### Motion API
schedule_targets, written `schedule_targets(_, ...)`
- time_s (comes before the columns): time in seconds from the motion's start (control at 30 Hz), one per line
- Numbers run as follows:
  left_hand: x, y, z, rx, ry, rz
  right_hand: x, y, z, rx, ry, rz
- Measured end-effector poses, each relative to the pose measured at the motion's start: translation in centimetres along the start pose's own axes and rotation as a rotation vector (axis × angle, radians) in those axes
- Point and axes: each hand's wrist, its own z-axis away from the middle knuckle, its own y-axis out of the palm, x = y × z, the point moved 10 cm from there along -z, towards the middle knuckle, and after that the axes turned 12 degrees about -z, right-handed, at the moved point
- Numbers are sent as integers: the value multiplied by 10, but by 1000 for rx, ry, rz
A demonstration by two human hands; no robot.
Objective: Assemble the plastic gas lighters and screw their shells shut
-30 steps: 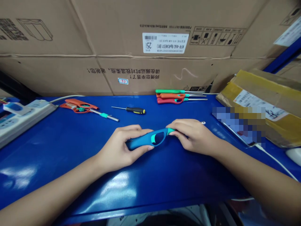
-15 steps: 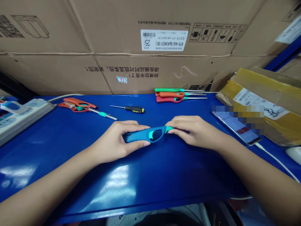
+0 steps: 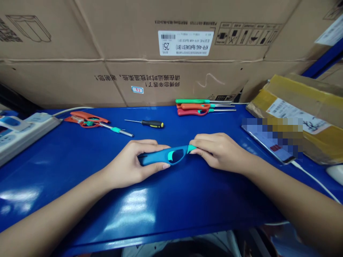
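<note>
A blue tabletop (image 3: 187, 203) bears lighters (image 3: 194, 106), a screwdriver (image 3: 152, 124), a power strip (image 3: 26, 135).

Lighter (image 3: 155, 157), between left hand (image 3: 135, 160) and right hand (image 3: 221, 151); screwdriver (image 3: 153, 124), behind; power strip (image 3: 30, 131), left; phone (image 3: 268, 140), right, before parcel (image 3: 297, 110); carton (image 3: 131, 43), rearmost

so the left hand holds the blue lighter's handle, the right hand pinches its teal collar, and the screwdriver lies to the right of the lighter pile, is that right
Not quite: the head view shows the screwdriver to the left of the lighter pile. The left hand does hold the blue lighter's handle, and the right hand pinches its teal collar.
</note>
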Motion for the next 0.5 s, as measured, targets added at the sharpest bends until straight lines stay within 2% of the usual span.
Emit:
schedule_targets(0.2, -5, 3, 2, 11, 21, 33, 8, 4, 1, -11, -26, 135)
schedule_targets(0.37, -2, 6, 2, 38, 5, 34, 6, 10, 3, -3, -8, 147)
schedule_targets(0.5, 2, 10, -3, 64, 0, 27, -1, 13, 0, 78, 59, 105)
